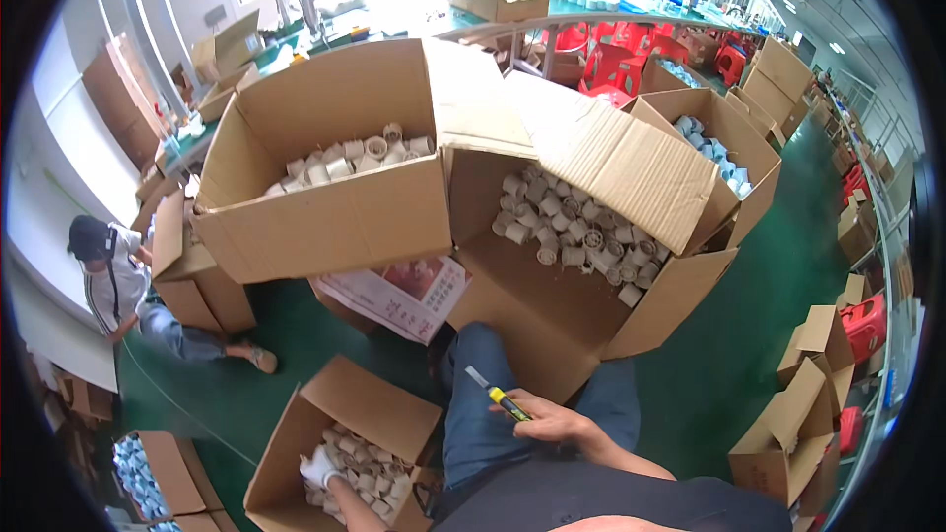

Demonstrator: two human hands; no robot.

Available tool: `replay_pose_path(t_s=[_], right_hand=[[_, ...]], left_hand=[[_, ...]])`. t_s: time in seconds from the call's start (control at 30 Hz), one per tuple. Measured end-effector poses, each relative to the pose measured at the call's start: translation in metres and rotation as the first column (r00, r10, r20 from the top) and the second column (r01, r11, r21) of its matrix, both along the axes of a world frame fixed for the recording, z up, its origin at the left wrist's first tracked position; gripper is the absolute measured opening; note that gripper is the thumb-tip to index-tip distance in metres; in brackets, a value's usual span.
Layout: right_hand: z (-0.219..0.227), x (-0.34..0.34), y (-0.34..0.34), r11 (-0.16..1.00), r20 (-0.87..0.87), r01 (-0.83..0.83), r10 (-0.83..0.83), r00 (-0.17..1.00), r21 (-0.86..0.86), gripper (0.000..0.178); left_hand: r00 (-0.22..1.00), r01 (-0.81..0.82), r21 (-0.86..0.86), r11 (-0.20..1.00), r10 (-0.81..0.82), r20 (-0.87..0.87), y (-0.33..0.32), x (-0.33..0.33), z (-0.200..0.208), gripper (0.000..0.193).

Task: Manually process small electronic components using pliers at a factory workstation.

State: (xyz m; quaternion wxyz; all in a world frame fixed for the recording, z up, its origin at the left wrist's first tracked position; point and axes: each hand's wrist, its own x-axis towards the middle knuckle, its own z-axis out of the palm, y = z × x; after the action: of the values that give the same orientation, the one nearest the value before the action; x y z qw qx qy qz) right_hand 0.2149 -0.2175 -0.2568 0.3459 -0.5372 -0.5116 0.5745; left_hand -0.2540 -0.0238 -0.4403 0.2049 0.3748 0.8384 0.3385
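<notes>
My right hand (pixel 550 421) is closed around a yellow and black utility knife (pixel 510 405); its blade points up and to the left, above my knee. Down to the left, my left hand (pixel 319 469) in a white glove reaches into a cardboard box (pixel 371 402). Beige plastic fittings (pixel 372 473), short and cup-shaped, fill that box. The gloved fingers look bunched together among the fittings, and what they hold is too small to make out. In front of my knees stands a large open carton (pixel 537 320), with more beige fittings (pixel 576 227) piled at its far side.
Another large carton (pixel 335 232) of beige fittings stands at the front left, above a printed sheet (pixel 404 296). Boxes of light-blue parts (pixel 714 153) stand right and lower left. A person (pixel 118 271) sits at left. Red chairs (pixel 611 69) and a long workbench (pixel 581 8) are behind.
</notes>
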Motion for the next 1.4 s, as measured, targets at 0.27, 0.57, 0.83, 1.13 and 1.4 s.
replay_pose_path(t_s=[0.27,0.57,0.83,1.13,1.4], right_hand=[[-0.011,0.037,-0.030,0.965,0.028,0.263,-0.263,0.964,0.013,0.061],[-0.028,0.040,-0.090,0.835,-0.030,0.550,-0.551,0.834,-0.023,0.067],[-0.015,0.048,-0.117,0.682,-0.126,0.727,-0.730,0.672,-0.077,0.066],[-0.015,0.048,-0.107,0.757,-0.175,0.654,-0.645,0.744,-0.008,0.064],[-0.009,0.020,-0.115,0.763,-0.115,0.646,-0.645,0.755,-0.033,0.063]], left_hand=[[0.963,0.247,0.572,0.782,-0.262,-0.059,0.046,0.185,0.083,0.026],[-0.152,0.973,0.086,-0.212,-0.880,-0.450,0.073,0.629,0.054,0.052],[-0.372,0.923,-0.283,-0.261,-0.790,-0.486,0.044,0.744,-0.008,0.059],[-0.176,0.977,0.055,-0.207,-0.922,-0.344,0.100,0.679,-0.091,0.060],[-0.128,0.968,-0.239,-0.076,-0.970,-0.208,0.008,0.660,0.085,0.036]])
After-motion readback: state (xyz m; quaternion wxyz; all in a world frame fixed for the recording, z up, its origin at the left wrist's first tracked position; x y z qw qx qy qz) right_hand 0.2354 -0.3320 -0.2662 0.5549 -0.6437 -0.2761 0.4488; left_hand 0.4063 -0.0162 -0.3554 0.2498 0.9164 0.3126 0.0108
